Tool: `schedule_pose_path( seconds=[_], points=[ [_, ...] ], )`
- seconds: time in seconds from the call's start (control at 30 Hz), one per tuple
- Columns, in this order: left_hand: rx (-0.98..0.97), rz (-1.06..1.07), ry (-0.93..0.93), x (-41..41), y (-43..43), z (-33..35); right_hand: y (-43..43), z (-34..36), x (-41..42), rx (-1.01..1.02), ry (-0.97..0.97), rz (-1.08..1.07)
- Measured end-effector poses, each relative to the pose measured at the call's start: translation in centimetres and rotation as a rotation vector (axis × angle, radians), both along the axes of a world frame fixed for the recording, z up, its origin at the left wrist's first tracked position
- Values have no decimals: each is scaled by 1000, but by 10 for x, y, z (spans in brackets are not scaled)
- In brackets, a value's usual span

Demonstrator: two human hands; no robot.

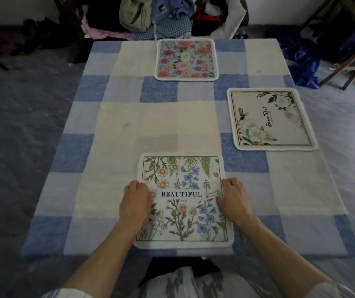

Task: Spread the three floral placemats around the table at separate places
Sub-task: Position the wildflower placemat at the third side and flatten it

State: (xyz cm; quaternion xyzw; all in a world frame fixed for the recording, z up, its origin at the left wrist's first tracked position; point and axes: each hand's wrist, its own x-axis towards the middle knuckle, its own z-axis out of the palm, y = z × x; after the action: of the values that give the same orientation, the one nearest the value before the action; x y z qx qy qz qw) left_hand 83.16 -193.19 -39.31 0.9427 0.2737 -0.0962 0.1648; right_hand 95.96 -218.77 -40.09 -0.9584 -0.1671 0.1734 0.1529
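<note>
3 floral placemats lie apart on the checked table (116, 117): rose mat (186, 59) at the far edge, cream mat (271, 119) on the right, wildflower mat (183, 201) nearest, its side edges pinched by curled left hand (135, 203) and right hand (232, 198).

"BEAUTIFUL" on near placemat (183, 201), "Beautiful" on right placemat (271, 119)

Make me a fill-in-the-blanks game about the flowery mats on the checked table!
1. The table has ____ placemats on it.
2. Both hands, left and right, rest on the mat printed with the word ____.
3. The rose mat lies at the ____ edge.
4. The white-flower mat lies on the person's ____ side.

Missing words: three; BEAUTIFUL; far; right
</note>
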Motion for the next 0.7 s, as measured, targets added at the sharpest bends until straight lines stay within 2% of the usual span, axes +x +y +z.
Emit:
schedule_pose_path(
  seconds=[0.2, 0.7],
  points=[
    [-15, 32, 32, -34, -11, 0, -10, 7, -19, -5, 18, -14],
    [-40, 28, -107, -42, -7, -13, -11, -2, -50, 49, 3, -158]
  ],
)
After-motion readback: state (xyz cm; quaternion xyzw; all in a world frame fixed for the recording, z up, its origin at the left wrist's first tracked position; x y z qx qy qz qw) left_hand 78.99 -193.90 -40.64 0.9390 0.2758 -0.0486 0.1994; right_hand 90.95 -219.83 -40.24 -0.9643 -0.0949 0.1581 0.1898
